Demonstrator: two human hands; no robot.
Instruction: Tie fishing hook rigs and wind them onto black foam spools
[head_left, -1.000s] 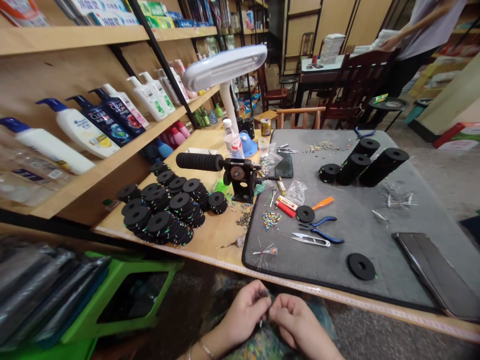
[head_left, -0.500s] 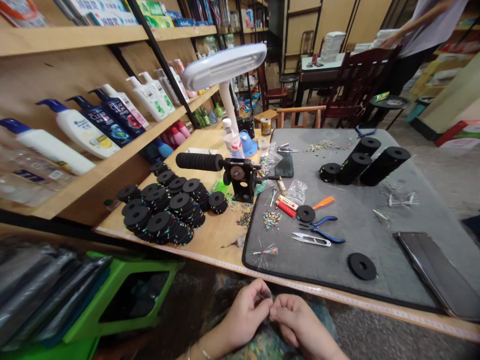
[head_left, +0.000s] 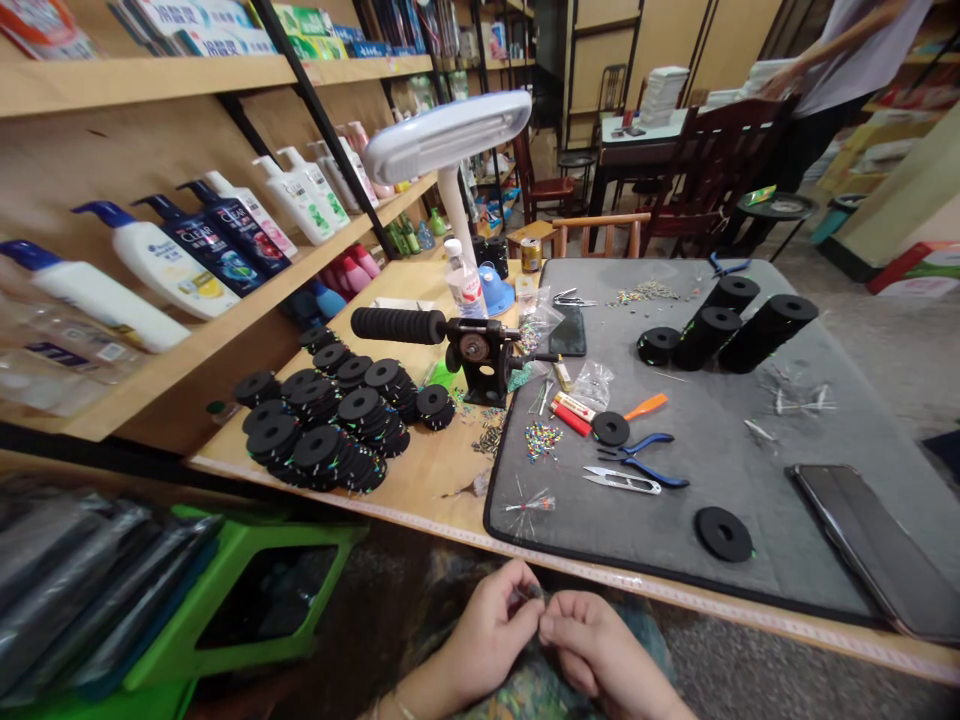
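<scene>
Below the near edge of the wooden table (head_left: 420, 470), your left hand (head_left: 491, 632) and right hand (head_left: 592, 650) meet fingertip to fingertip, fingers pinched together on a tiny, thin glinting piece (head_left: 531, 592) over your lap.

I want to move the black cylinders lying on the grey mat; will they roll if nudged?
Probably. The black cylinders lie on their sides on the grey mat, so a sideways nudge likely rolls them. They look like foam, so probably light. The soft-looking mat may slow them.
</scene>
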